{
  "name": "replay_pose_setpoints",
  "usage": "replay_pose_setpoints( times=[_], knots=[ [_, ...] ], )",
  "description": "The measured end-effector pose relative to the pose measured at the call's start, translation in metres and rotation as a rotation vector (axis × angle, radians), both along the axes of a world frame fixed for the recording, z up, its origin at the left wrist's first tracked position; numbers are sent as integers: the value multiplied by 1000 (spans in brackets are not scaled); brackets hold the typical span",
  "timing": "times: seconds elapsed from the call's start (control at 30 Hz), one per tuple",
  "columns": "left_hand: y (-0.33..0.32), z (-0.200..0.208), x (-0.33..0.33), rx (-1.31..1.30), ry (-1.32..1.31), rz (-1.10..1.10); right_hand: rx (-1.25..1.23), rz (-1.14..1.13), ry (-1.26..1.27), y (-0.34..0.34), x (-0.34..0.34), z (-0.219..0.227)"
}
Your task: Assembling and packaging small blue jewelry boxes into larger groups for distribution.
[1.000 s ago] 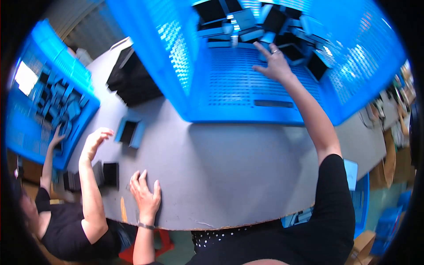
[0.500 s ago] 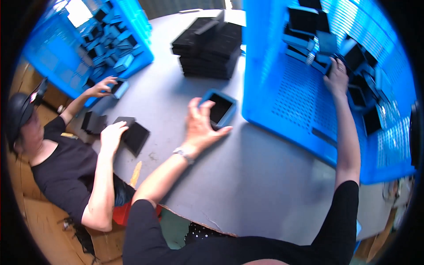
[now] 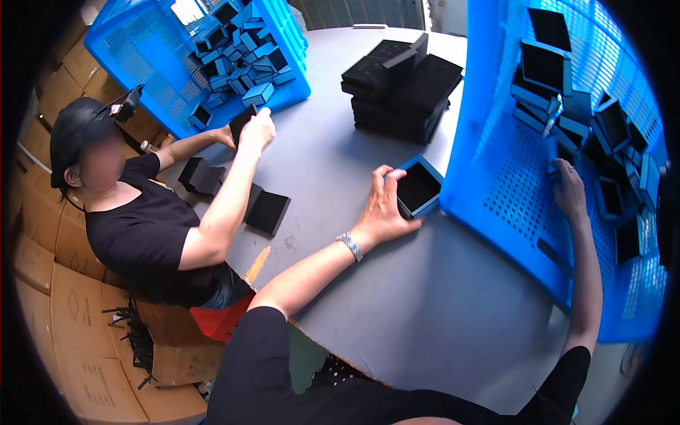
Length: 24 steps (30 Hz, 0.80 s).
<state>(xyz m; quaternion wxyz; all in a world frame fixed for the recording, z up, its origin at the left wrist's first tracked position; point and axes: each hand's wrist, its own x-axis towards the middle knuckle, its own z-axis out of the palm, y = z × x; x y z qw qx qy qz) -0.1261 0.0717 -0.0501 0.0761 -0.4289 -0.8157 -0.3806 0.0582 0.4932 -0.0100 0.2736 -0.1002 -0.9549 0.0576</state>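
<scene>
My left hand [image 3: 384,205] grips a small open box [image 3: 419,188] with blue walls and a black inside, resting on the grey table beside the right crate. Thumb and fingers lie on opposite sides of it. Inside the large blue crate [image 3: 453,170] on the right, my right hand [image 3: 569,190] reaches over the perforated floor, near several similar blue-and-black boxes [image 3: 547,65]. Its fingers are curled and blurred. A bluish edge shows at the fingertips, but what it belongs to is unclear.
At my left, a person [image 3: 138,212] in black handles a dark piece, with black blocks [image 3: 268,212] nearby. A stack of black slabs [image 3: 400,92] stands at the table's far side. Another blue crate [image 3: 142,78] holds many small boxes. Brown cartons [image 3: 85,340] fill the lower left.
The view has swung left. My right hand has drawn back from the boxes, nearer to me. My left hand keeps its box. The other person's near hand has lifted from the black blocks toward the other hand.
</scene>
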Motion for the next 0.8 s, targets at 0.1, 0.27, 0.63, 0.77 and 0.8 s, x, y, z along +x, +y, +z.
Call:
replay_pose_setpoints(
  times=[0.1,0.27,0.63,0.77,0.8],
  knots=[
    [0,0,-8,69,19,-12,-183,176,137,-98,32,48],
    [-22,13,5,7,-67,184,-640,233,-151,-211,78,119],
    [-124,6,111,8,-220,-244,-77,156,-549,-281,187,43],
    [-127,14,127,37,-356,-349,-119,62,-583,-277,208,42],
    [-124,16,134,39,-366,-353,-119,58,-592,-275,200,42]
  ],
)
